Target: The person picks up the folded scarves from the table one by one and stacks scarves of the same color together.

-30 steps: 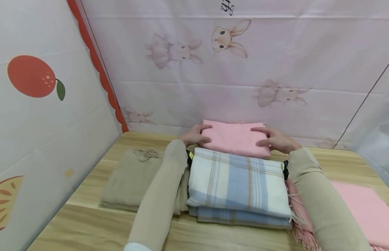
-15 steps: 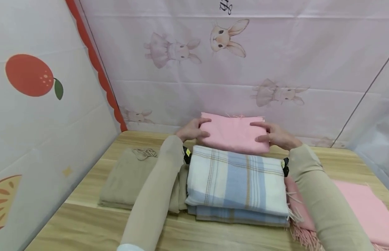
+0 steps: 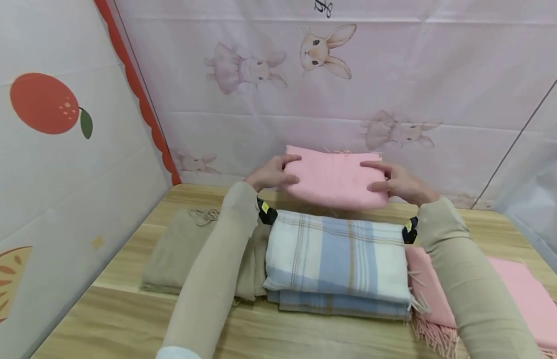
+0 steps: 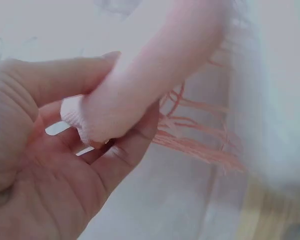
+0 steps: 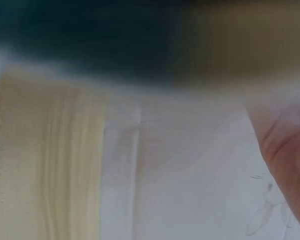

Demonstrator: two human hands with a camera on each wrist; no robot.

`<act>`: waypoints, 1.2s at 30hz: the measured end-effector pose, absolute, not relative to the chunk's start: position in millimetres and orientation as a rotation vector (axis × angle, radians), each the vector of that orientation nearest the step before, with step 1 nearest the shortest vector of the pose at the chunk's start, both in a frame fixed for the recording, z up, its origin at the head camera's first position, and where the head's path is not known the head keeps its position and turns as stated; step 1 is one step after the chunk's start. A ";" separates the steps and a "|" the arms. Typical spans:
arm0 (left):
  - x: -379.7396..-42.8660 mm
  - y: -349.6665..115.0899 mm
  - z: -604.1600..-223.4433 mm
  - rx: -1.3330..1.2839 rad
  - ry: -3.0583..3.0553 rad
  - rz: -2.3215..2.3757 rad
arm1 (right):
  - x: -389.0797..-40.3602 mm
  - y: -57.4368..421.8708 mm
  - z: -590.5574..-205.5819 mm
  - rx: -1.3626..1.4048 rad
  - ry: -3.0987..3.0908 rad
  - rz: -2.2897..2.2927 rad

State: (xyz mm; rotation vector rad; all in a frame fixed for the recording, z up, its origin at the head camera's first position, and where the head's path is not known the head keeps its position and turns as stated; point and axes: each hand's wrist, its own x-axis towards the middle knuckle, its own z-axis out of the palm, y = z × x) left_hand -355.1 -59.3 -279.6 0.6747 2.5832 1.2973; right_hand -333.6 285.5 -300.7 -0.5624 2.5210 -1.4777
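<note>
Between both hands hangs a folded pink scarf (image 3: 335, 179), raised off the table at the back, its fringe partly showing in the left wrist view. My left hand (image 3: 273, 172) pinches its left end, thumb on the near face; the left wrist view shows the thumb and fingers closed around the pink cloth (image 4: 124, 95). My right hand (image 3: 401, 183) grips the right end in the same way. In the right wrist view a dark blurred shape covers the top, and only part of the right hand (image 5: 287, 155) shows. Just in front lies a folded blue-and-white plaid scarf (image 3: 336, 259).
A folded beige cloth (image 3: 170, 254) with loose strings lies left of the plaid stack, partly under the left arm. More pink fringed cloth (image 3: 525, 299) lies at the right, partly behind the right sleeve. A rabbit-printed backdrop (image 3: 260, 129) stands behind the wooden table (image 3: 112, 319).
Both hands have lifted the pink scarf upward, away from the table and the plaid scarf. Its lower edge now sags in a curve. The other folded cloths stay in place.
</note>
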 end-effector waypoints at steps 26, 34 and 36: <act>-322.7 -35.1 -274.9 0.627 2.515 1.417 | -303.2 310.8 -286.5 -0.554 2.637 -1.408; -311.6 -23.2 -279.0 0.659 2.463 1.482 | -289.6 323.5 -290.4 -0.597 2.619 -1.462; -309.9 -21.1 -278.7 0.674 2.457 1.490 | -286.3 326.2 -290.3 -0.591 2.616 -1.463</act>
